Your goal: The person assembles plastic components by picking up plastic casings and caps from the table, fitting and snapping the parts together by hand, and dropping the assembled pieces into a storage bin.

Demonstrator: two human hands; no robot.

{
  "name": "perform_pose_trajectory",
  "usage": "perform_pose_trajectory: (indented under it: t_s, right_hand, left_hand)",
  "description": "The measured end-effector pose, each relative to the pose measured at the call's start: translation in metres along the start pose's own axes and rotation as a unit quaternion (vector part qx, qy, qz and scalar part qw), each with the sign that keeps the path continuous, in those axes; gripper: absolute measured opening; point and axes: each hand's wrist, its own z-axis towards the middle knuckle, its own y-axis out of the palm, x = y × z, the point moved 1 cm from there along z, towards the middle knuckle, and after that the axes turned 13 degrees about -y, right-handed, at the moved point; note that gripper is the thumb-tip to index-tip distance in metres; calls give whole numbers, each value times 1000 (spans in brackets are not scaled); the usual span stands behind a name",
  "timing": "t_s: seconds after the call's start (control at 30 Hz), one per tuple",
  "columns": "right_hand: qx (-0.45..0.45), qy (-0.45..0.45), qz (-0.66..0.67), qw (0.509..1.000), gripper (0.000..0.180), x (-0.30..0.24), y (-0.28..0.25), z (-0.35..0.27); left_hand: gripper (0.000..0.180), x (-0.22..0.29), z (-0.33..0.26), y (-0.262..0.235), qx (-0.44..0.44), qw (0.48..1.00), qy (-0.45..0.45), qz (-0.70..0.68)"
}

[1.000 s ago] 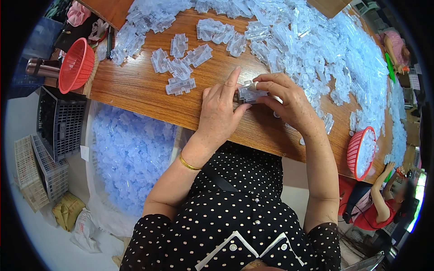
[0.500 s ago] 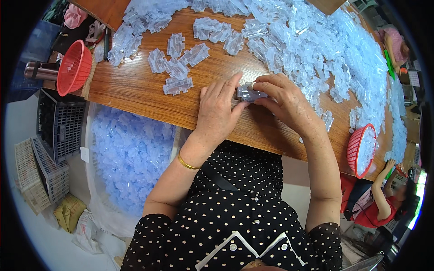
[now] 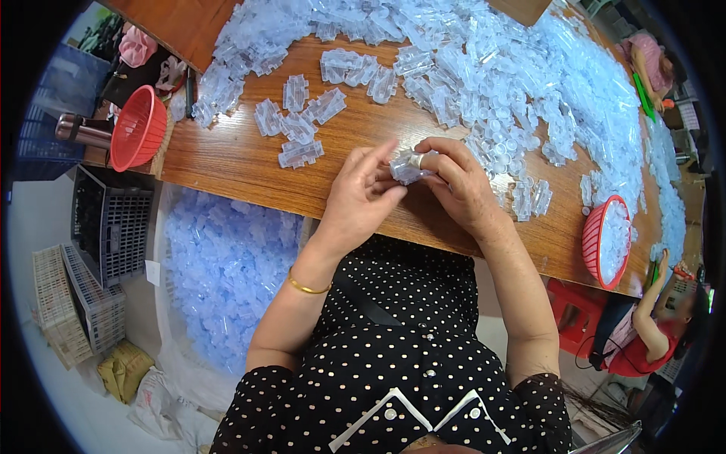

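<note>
A clear plastic moulded piece [image 3: 407, 169] is held just above the near part of the wooden table by my right hand [image 3: 463, 185], whose thumb and fingers pinch it from the right. White wrapping [image 3: 415, 160] shows on one right finger. Left of the piece, my left hand [image 3: 361, 198] has its thumb and forefinger spread apart, the tips close to the piece; I cannot tell if they touch it. Beyond my left hand lies a small group of similar clear pieces [image 3: 300, 153]. Two more pieces [image 3: 522, 199] rest to the right of my right hand.
A large heap of clear pieces [image 3: 484, 68] covers the far and right table [image 3: 227, 163]. Small round clear parts [image 3: 499, 147] lie at its near edge. Red baskets stand left [image 3: 139, 129] and right [image 3: 597, 246]. A full bin [image 3: 227, 280] sits below. Two people work at right.
My left fingers have opened away from the piece, which has tilted in my right hand. My right forearm has shifted left, showing another piece on the table. The view has moved slightly.
</note>
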Motion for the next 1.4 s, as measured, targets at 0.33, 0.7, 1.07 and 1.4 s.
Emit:
perform_pose_trajectory:
  t_s: [0.33, 0.7, 1.07, 1.4]
  right_hand:
    - [51, -32, 45, 997, 36, -28, 1, -8]
    - [-74, 82, -39, 993, 46, -26, 3, -9]
    - [-104, 82, -68, 989, 44, -22, 0, -7]
    - [-103, 89, -25, 990, 43, -21, 11, -3]
  left_hand:
    - [46, 1, -25, -2, -37, 987, -75, -139]
    - [48, 8, -40, -4, 101, 953, 55, 279]
    - [53, 2, -36, -23, 98, 889, 115, 432]
    - [49, 22, -34, -16, 83, 894, 95, 431]
